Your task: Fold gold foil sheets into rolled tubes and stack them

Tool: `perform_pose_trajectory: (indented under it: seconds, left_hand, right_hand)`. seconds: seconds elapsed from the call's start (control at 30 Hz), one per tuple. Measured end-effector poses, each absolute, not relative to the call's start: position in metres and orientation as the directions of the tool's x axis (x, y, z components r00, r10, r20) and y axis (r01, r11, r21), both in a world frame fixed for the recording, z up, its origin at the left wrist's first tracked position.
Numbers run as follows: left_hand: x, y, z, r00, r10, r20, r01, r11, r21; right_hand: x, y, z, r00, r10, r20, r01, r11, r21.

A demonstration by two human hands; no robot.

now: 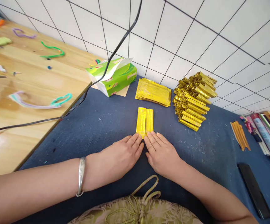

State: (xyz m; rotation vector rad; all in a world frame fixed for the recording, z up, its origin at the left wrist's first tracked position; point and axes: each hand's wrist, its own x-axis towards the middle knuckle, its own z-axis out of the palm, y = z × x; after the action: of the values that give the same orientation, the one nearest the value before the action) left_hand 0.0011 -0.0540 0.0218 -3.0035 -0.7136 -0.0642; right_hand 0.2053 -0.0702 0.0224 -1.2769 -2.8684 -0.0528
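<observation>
A piece of gold foil paper (141, 120), folded into two flat side-by-side strips with a narrow gap between them, lies in front of me. My left hand (119, 158) has its fingertips on the near end of the left strip, fingers stretched out and close together. On the near end of the right strip rest the fingertips of my right hand (161, 152), its fingers straight and slightly apart. Neither hand grips anything. Beyond the strips is a stack of flat gold foil sheets (153, 92). A pile of folded gold paper tubes (192, 102) stands to its right.
A green tissue pack (118, 77) sits at the back. A black cable (116, 49) hangs down across the left side. A black case (253, 189), brown strips (239, 136) and rolled packages (267, 133) are at the right. Pipe cleaners (53, 51) lie on the wooden table (37, 74).
</observation>
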Motion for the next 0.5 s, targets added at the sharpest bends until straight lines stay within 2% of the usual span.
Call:
perform_pose_trajectory:
  seconds: [0.33,0.5]
  left_hand:
    - [0.001,-0.049,0.024,0.889,0.453,0.070,0.451,-0.892,0.033]
    - [-0.004,-0.028,0.029,0.889,0.442,0.115,0.424,-0.893,0.152]
  right_hand:
    - [0.206,-0.068,0.020,-0.674,0.737,0.051,0.739,0.672,0.043]
    - [0.209,-0.063,0.020,-0.681,0.729,0.070,0.731,0.682,0.020]
